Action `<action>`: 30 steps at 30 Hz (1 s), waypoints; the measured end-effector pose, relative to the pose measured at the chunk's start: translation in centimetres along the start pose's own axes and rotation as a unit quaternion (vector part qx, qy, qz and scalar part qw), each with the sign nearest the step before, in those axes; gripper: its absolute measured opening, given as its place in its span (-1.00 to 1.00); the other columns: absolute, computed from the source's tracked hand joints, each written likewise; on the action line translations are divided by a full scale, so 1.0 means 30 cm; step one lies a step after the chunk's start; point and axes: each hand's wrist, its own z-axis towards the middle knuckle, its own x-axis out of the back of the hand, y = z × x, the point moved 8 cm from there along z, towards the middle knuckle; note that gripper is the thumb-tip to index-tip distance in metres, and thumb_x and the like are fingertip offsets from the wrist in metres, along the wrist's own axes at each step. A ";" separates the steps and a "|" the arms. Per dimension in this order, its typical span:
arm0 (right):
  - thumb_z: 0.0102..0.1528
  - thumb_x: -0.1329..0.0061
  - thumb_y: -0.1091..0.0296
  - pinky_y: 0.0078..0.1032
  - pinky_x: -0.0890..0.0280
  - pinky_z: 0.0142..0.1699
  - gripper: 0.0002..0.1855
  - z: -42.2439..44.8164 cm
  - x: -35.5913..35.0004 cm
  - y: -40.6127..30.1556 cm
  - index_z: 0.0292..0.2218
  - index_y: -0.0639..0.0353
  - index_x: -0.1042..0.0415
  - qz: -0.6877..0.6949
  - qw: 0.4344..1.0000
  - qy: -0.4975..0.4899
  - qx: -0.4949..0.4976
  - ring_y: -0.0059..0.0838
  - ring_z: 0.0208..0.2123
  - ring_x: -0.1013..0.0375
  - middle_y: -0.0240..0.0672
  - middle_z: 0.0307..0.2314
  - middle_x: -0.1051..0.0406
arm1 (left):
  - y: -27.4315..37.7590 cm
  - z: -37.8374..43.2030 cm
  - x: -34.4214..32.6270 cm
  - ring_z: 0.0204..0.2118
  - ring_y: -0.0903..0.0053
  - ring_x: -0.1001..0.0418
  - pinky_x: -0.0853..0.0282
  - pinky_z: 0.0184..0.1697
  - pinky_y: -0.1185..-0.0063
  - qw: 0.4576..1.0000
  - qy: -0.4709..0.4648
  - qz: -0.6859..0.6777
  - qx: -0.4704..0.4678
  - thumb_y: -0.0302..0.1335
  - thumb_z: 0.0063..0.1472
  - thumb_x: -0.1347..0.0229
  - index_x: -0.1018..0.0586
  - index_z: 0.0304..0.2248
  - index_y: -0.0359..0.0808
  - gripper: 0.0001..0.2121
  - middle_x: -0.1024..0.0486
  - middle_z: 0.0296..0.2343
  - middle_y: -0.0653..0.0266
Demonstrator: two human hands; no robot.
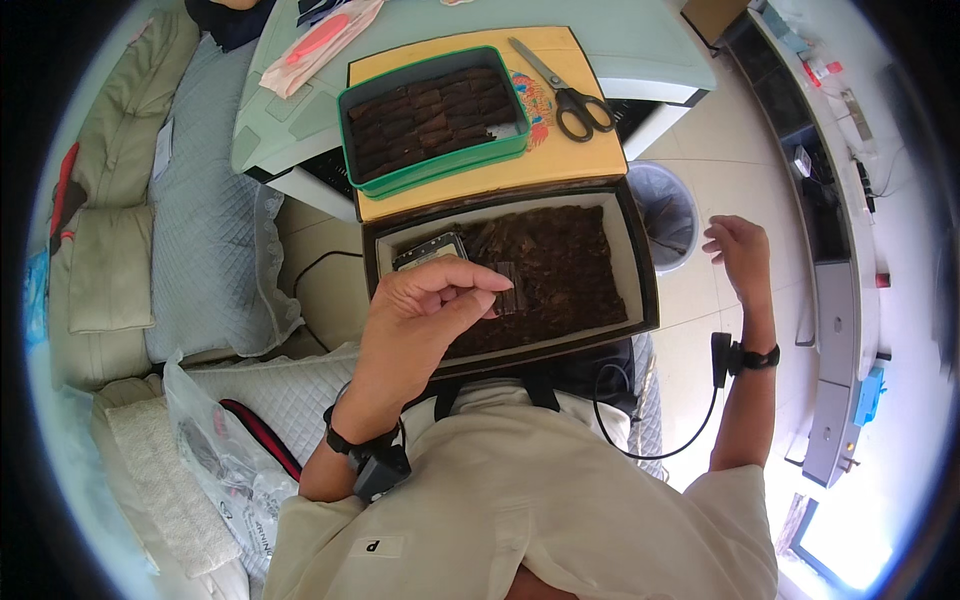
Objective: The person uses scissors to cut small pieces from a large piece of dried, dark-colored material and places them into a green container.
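My left hand (420, 315) is over a lidded box, its thumb and forefinger pinched on a small dark brown strip (508, 289). Below it the box's pale-lined tray (619, 255) holds a broad layer of dark brown, flaky dried material (562, 270). A small black-edged case (442, 247) lies in the tray's left corner, partly hidden by my left hand. Out to the right, beyond the waste bin, my right hand (739, 251) hangs in the air with bent fingers apart and nothing visible in it. A green rectangular tin (442, 175) holds rows of dark brown rolled pieces (431, 112).
Black-handled scissors (574, 105) lie beside the tin on the yellow panel (480, 176). A lined waste bin (667, 217) stands right of the box. Behind is a glass-topped table (637, 45) with a pink item (322, 41). A cable (660, 456) runs to my right wrist.
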 end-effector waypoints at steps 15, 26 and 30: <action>0.09 -0.24 0.33 -0.49 -0.44 -0.09 -0.55 -0.341 -0.258 -0.682 -0.03 0.31 -0.47 0.269 0.904 -0.228 0.243 -0.44 -0.23 -0.56 -0.19 -0.24 -0.57 | 0.036 0.012 -0.009 -0.29 0.69 -0.47 -0.42 -0.17 0.69 0.986 -0.015 0.162 -0.039 -0.72 0.13 -0.22 -0.63 -0.26 -0.44 -0.84 -0.53 -0.34 0.32; 0.11 -0.22 0.40 -0.64 -0.30 -0.47 -0.80 -0.401 -0.465 -0.711 -0.38 0.36 -0.52 0.199 0.890 -0.389 0.131 -0.70 -0.55 -0.40 -0.32 -0.60 -0.50 | 0.021 0.003 -0.002 -0.40 0.67 -0.50 -0.44 -0.30 0.67 0.998 -0.014 0.048 0.040 -0.65 0.19 -0.22 -0.62 -0.33 -0.44 -0.94 -0.56 -0.43 0.33; 0.17 -0.14 0.46 -0.70 -0.37 -0.44 -0.85 -0.408 -0.469 -0.715 -0.35 0.39 -0.50 0.221 0.877 -0.407 0.130 -0.72 -0.45 -0.52 -0.35 -0.53 -0.54 | 0.019 0.008 -0.002 -0.42 0.66 -0.51 -0.45 -0.31 0.67 0.998 -0.022 0.037 0.048 -0.61 0.18 -0.23 -0.63 -0.33 -0.42 -0.93 -0.57 -0.44 0.31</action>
